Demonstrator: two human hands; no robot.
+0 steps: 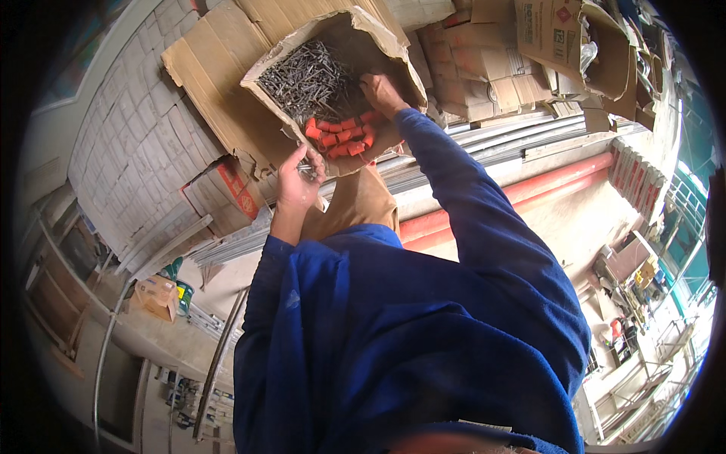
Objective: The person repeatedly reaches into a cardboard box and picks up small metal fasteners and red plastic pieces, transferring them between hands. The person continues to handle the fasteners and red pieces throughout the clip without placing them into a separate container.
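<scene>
An open cardboard box [417, 76] with torn edges lies before me, holding a heap of dark metal nails or screws [309, 76] and several short orange-red tubular pieces [343, 136]. My right hand [383, 93] reaches inside, over the side away from the metal heap, with curled fingers; whether something is between them cannot be told. Outside the near left corner, my left hand [300, 176] is closed around a few small metal pieces [306, 168], which look like nails or screws.
Flattened cardboard [218, 74] lies under and beside the box. Stacked wrapped packs [136, 113] stand on the left. More cardboard boxes [488, 62] are at the upper right. Long metal profiles [482, 142] and red pipes [550, 184] run below them.
</scene>
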